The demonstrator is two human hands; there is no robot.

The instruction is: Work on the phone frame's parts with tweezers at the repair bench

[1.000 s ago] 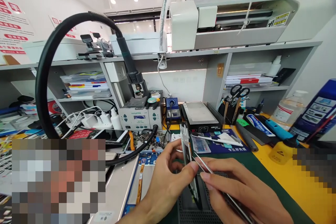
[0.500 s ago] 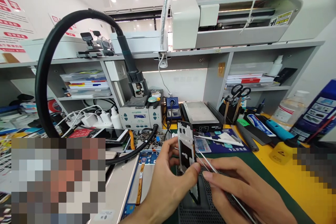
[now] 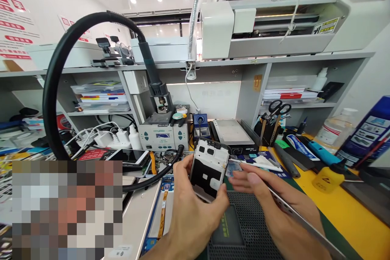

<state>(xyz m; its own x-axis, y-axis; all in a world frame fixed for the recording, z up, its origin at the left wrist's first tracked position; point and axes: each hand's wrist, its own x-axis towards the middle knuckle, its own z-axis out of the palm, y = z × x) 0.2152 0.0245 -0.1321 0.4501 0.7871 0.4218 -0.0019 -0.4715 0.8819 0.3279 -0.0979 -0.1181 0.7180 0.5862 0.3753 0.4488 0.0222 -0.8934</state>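
Note:
My left hand (image 3: 195, 207) grips an opened phone frame (image 3: 209, 168), white inside with a black panel, and holds it up above a black perforated mat (image 3: 243, 227); its inner side faces me. My right hand (image 3: 268, 203) is just to the right of the frame, fingers pinched round metal tweezers (image 3: 300, 221) whose shaft runs back along my wrist. The fingertips of that hand almost touch the frame's right edge.
A hot-air rework station (image 3: 163, 132) with a looping black hose (image 3: 57, 73) stands behind, beside a heating plate (image 3: 231, 132). Scissors (image 3: 276, 109), a yellow bottle (image 3: 324, 178) and a blue box (image 3: 370, 130) are on the right. Phones and parts (image 3: 143, 211) lie on the left.
The phone frame has turned from edge-on to face me and moved slightly left. My right hand with the tweezers has drawn back from the frame and lowered.

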